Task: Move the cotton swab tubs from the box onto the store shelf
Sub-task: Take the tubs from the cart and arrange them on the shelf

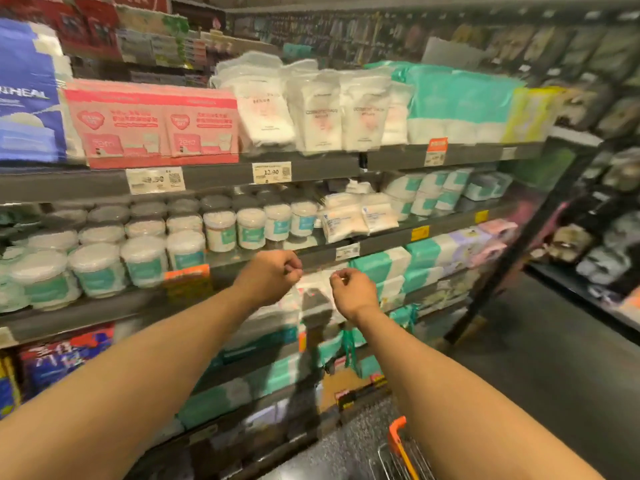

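Holding our left hand (273, 276) and right hand (354, 293) before the grey metal shelf edge (381, 244), fingers curled on nothing we can make out, we find the clear round teal-labelled cotton swab tubs (220, 231) upright up-left, nearer the left hand.

Cotton swab tubs (143, 261) fill the middle shelf (86, 317) at frame left, packets (356, 216) right of them, cart (396, 436) at bottom right.
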